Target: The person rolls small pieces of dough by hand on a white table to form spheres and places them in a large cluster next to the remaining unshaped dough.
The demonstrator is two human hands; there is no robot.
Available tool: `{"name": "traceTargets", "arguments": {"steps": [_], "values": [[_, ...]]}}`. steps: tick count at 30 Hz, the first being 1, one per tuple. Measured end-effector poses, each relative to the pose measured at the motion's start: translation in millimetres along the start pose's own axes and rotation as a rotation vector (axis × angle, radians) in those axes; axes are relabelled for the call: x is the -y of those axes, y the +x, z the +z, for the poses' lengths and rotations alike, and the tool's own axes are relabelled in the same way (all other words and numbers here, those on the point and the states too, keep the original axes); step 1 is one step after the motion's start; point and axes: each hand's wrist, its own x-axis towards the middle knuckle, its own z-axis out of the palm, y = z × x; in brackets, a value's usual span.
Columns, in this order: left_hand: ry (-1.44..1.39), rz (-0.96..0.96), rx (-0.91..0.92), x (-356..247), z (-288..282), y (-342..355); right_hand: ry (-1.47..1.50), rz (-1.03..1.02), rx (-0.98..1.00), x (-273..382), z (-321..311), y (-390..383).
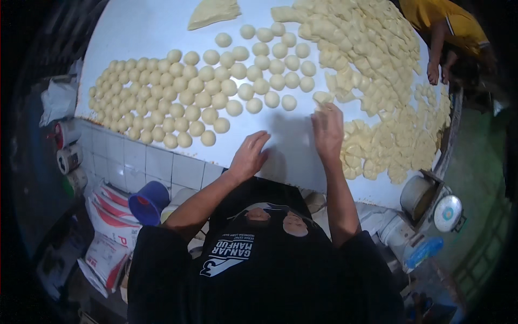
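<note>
My right hand (327, 131) reaches over the white tabletop (294, 154), its fingertips closed on a flat, pale yellow piece of dough (323, 98) at the edge of a big spread of cut dough pieces (372, 59). Lower and to the left, my left hand (250, 156) hovers near the table's front edge, fingers loosely bent and thumb apart, with nothing seen in it. Many smooth round dough balls (202, 100) cover the left half of the table, set close together at the far left and looser toward the middle. The nearest ball (288, 102) lies between my hands.
A larger dough slab (213, 13) lies at the far edge. Another person in a yellow shirt (445, 24) is at the far right. Below the tiled front stand a blue bucket (148, 202) and red-and-white sacks (110, 243). Metal pots (416, 195) sit by the right corner.
</note>
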Motion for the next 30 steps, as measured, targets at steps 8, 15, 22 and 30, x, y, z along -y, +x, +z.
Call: {"name": "traceTargets", "arguments": {"steps": [8,15,22,30], "values": [[-0.002,0.363,0.159,-35,69,207,0.003,0.399,0.012,-33,3,6],[0.234,0.357,0.312,-11,52,188,-0.032,0.297,1.054,10,-135,-84],[0.205,0.067,0.188,-19,-29,-25,0.427,0.269,-0.034,12,-96,-164],[0.429,0.068,-0.125,-15,58,38,-0.236,-0.189,-0.023,-24,44,-111]]}}
